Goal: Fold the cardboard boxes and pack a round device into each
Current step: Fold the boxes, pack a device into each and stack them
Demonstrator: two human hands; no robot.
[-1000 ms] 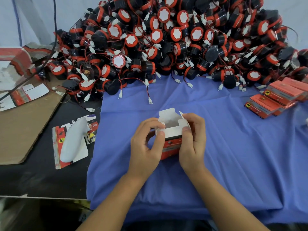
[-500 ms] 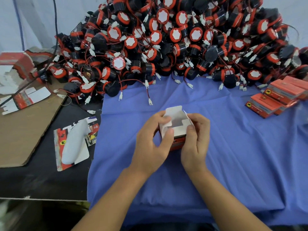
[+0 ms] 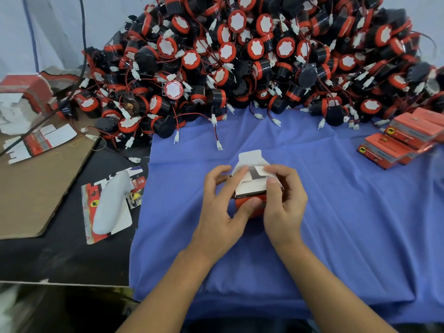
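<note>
Table (image 3: pixel 60 255): blue cloth (image 3: pixel 348 212), cardboard sheet (image 3: pixel 36 188), device heap (image 3: pixel 240 56)

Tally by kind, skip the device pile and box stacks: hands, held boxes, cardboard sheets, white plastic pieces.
Hands: 2, left hand, right hand
Held cardboard box: 1
Brown cardboard sheet: 1
White plastic piece: 1
Total: 5

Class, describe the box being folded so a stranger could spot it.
Start at the blue cloth before the heap of round devices. At its middle the left hand and right hand hold one box. Unlike the orange boxes stacked at right, its white flaps stand open.
</note>
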